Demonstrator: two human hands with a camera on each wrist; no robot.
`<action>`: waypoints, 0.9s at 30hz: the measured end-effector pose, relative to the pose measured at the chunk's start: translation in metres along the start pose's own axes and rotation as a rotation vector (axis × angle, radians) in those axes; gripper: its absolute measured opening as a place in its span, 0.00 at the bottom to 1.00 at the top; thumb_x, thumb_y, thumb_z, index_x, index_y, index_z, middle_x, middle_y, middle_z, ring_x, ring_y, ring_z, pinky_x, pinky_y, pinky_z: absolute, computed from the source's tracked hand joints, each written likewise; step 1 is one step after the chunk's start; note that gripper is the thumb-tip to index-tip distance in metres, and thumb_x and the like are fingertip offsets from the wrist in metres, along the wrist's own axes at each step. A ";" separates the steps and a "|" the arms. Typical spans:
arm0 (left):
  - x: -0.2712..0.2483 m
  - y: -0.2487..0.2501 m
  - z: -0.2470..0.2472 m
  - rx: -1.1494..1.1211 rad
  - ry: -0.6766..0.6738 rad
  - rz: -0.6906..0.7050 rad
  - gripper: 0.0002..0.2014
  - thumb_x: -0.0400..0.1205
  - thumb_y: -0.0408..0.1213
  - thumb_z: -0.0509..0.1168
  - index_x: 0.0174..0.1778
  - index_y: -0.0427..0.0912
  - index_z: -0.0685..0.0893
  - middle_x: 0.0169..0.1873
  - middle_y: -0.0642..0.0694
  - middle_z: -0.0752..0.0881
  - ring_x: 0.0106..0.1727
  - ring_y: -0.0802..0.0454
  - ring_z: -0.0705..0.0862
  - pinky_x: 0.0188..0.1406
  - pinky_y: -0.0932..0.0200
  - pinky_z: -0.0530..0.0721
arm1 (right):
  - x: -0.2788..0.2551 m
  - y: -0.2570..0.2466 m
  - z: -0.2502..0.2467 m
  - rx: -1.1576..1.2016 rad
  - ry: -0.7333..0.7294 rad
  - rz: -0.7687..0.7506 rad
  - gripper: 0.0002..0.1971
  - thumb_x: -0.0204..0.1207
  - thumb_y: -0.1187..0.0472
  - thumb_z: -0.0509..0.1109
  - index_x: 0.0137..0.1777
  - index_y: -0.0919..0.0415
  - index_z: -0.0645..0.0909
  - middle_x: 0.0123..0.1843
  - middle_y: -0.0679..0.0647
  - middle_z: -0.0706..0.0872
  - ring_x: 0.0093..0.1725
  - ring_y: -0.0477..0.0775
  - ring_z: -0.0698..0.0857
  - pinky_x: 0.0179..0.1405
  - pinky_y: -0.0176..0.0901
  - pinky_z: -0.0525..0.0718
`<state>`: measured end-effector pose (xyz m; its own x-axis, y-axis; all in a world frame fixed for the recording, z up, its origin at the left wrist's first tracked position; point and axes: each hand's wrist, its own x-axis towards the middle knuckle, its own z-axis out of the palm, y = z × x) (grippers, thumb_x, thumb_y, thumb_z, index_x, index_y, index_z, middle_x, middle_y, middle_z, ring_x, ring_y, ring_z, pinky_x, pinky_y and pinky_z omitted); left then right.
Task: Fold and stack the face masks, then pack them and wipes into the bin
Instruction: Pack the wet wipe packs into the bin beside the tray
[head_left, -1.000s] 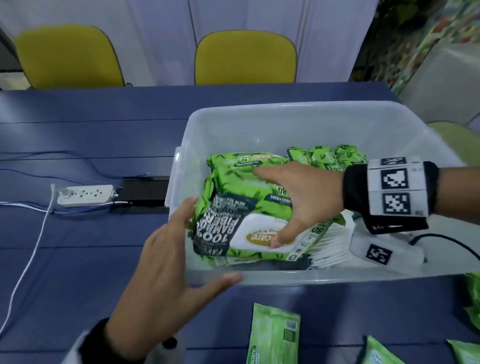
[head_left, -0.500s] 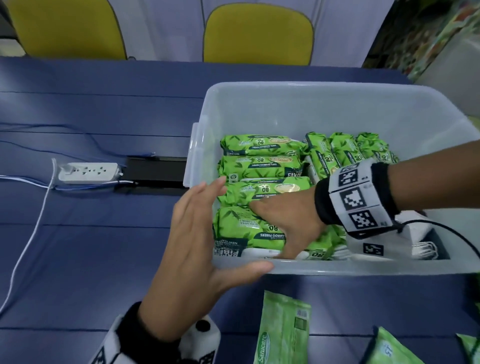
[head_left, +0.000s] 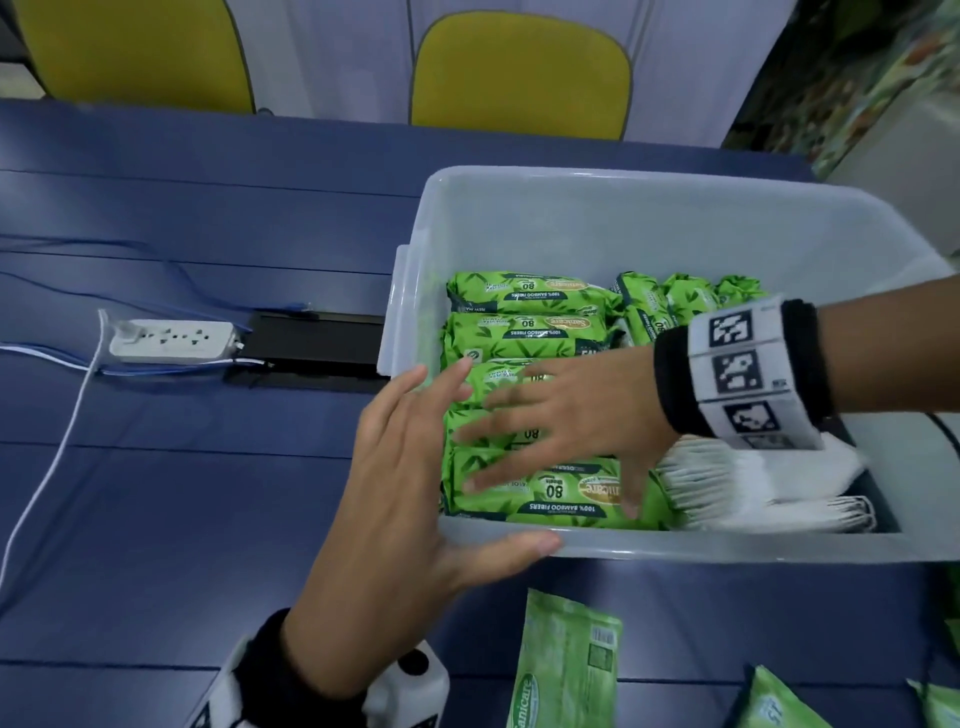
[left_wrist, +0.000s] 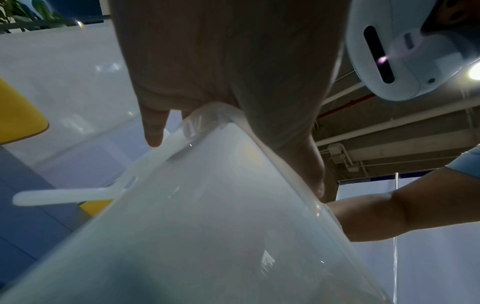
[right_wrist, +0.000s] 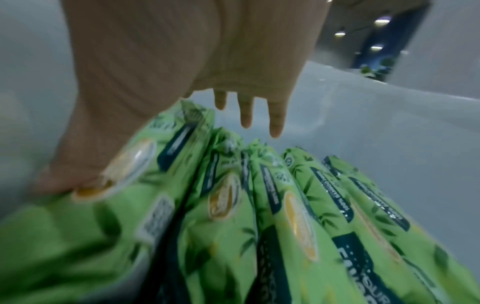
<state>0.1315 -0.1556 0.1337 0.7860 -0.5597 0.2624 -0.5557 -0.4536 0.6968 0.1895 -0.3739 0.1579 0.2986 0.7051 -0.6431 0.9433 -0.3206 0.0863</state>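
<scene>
A clear plastic bin (head_left: 623, 218) stands on the blue table. Inside it, several green wipe packs (head_left: 524, 332) stand on edge in a row along the left side, with more at the back (head_left: 691, 296). A stack of folded white face masks (head_left: 737, 483) lies at the bin's front right. My right hand (head_left: 561, 431) is inside the bin, fingers spread straight and flat over the front wipe packs (right_wrist: 233, 216), thumb on the nearest pack (head_left: 566, 493). My left hand (head_left: 415, 483) rests open on the bin's front left corner (left_wrist: 207, 115), thumb along the front rim.
More green wipe packs (head_left: 566, 665) lie on the table in front of the bin, some at the right edge (head_left: 779, 701). A white power strip (head_left: 171, 340) with cables and a black desk panel (head_left: 317, 348) sit left of the bin. Two yellow chairs (head_left: 519, 73) stand behind the table.
The wipe pack that my right hand held tilted now stands on edge in the row at the front. My right hand has flattened over the packs. My left hand stays at the corner.
</scene>
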 end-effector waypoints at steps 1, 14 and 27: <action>0.000 0.000 0.000 -0.006 0.002 -0.003 0.51 0.65 0.70 0.67 0.80 0.48 0.60 0.71 0.59 0.70 0.79 0.54 0.60 0.74 0.75 0.53 | 0.001 -0.002 0.003 -0.017 -0.044 -0.020 0.70 0.50 0.28 0.78 0.81 0.40 0.30 0.85 0.53 0.33 0.84 0.66 0.49 0.76 0.73 0.62; -0.001 -0.003 0.000 0.019 0.004 0.014 0.50 0.65 0.73 0.65 0.80 0.51 0.60 0.69 0.64 0.71 0.80 0.53 0.58 0.73 0.77 0.52 | 0.041 0.001 0.039 0.115 -0.112 -0.049 0.72 0.51 0.35 0.82 0.79 0.37 0.26 0.76 0.41 0.15 0.77 0.56 0.21 0.76 0.77 0.37; 0.002 -0.008 -0.003 0.134 -0.018 0.069 0.36 0.64 0.79 0.58 0.64 0.64 0.72 0.65 0.72 0.72 0.77 0.63 0.58 0.71 0.81 0.48 | -0.096 -0.022 -0.021 0.158 -0.017 0.472 0.28 0.79 0.36 0.61 0.77 0.43 0.70 0.64 0.50 0.85 0.63 0.56 0.81 0.59 0.47 0.77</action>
<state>0.1388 -0.1514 0.1302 0.7408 -0.6041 0.2938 -0.6400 -0.5016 0.5821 0.1430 -0.4210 0.2332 0.6842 0.4495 -0.5743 0.6715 -0.6954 0.2558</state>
